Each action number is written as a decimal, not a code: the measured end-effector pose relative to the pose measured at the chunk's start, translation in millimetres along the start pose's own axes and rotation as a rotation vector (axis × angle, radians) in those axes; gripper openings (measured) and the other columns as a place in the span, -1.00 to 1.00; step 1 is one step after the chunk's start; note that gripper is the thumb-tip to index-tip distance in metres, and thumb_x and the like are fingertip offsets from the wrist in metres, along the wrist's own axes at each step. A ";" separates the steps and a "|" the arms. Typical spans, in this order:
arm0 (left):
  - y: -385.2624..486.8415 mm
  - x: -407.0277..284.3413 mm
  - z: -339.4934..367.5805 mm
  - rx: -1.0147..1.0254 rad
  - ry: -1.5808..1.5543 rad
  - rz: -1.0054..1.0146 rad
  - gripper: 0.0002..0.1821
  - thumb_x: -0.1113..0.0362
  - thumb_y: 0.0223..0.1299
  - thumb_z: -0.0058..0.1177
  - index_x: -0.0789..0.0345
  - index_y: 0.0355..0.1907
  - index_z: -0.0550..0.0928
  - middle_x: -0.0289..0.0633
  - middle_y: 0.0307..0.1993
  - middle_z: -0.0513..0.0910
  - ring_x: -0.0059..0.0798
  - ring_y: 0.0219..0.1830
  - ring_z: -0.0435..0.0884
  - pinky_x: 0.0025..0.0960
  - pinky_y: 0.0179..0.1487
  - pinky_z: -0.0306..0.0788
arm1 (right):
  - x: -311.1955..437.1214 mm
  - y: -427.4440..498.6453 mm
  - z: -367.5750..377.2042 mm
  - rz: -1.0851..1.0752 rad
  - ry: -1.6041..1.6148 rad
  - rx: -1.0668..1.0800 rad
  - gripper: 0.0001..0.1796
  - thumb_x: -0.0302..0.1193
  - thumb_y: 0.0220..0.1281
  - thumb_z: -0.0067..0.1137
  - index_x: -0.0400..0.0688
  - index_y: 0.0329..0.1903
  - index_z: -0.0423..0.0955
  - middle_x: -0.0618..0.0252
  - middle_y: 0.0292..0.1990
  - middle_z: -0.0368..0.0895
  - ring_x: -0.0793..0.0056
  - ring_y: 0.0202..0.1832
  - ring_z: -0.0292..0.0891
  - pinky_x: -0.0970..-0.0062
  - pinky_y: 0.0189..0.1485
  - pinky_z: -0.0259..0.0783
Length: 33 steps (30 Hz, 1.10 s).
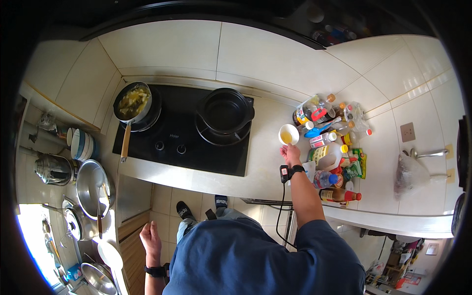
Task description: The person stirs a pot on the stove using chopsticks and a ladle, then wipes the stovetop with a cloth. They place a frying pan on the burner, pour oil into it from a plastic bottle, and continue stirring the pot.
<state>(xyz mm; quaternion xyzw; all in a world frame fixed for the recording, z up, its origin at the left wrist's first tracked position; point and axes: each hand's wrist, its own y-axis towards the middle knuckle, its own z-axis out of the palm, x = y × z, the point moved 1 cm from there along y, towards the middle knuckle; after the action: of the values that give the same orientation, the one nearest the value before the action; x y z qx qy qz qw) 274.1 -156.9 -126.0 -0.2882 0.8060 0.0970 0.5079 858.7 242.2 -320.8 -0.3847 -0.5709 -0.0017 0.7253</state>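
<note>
My right hand [291, 154] grips the near rim of a small white bowl [294, 131] with some yellowish liquid at its bottom. The bowl is over the counter right of the cooktop; whether it rests there or is lifted I cannot tell. Low by my side, over the floor, hangs my left hand [151, 236], fingers curled in and nothing visible in it. On the left burner stands a saucepan [133, 102] with a wooden handle, holding yellowish pieces of food in liquid. A black pot [225, 110] with a dark, bare inside sits on the right burner.
Bottles and seasoning packets crowd the counter right of the bowl, among them a plastic jug [330, 156] and a blue spoon [318, 129]. The black glass cooktop [171, 123] has two knobs. A large steel basin [85, 184] and stacked bowls [82, 144] stand at left.
</note>
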 end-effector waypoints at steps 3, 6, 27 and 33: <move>-14.2 -3.1 -3.0 -0.042 0.046 -0.026 -0.48 0.22 0.52 0.07 0.28 -0.59 0.21 -0.46 -0.63 0.11 -0.70 -0.51 0.04 -0.42 -0.50 -0.04 | 19.4 -38.3 51.9 0.159 -0.213 -0.176 -0.61 -0.10 0.47 0.08 -0.22 -0.11 0.48 0.15 -0.38 0.61 0.31 -0.47 0.59 0.36 -0.49 0.47; -2.3 -7.0 7.6 -0.004 0.002 0.008 -0.48 0.22 0.52 0.07 0.29 -0.59 0.22 -0.46 -0.64 0.12 -0.70 -0.52 0.05 -0.41 -0.50 -0.04 | 19.2 -27.6 64.7 -0.319 -0.463 -0.197 -0.29 0.20 0.33 0.12 -0.30 -0.49 0.47 0.04 -0.54 0.55 0.14 -0.47 0.53 0.18 -0.38 0.42; -20.4 -24.8 -2.8 -0.069 0.121 -0.029 -0.52 0.26 0.44 0.14 0.39 -0.62 0.34 -0.22 -0.71 0.21 -0.59 -0.58 0.12 -0.34 -0.55 0.11 | 59.3 -95.9 199.3 -0.440 -0.910 0.228 0.03 0.49 0.18 0.00 -0.36 -0.73 0.28 -0.05 -0.67 0.40 0.05 -0.51 0.34 0.05 -0.29 0.29; -10.2 -23.7 3.4 -0.049 0.122 -0.003 -0.52 0.25 0.42 0.16 0.39 -0.61 0.35 -0.15 -0.72 0.22 -0.54 -0.60 0.12 -0.31 -0.55 0.13 | 69.1 -86.4 185.6 -0.243 -0.597 0.239 -0.16 0.38 0.29 0.02 -0.14 -0.71 0.28 0.24 -0.71 0.36 0.34 -0.65 0.23 0.29 -0.52 0.17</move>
<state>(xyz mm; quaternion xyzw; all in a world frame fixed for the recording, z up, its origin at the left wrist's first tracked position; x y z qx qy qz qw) 290.0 -155.0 -105.5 -0.3071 0.8324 0.0984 0.4506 691.1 315.5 -205.8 -0.2096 -0.7959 0.0916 0.5606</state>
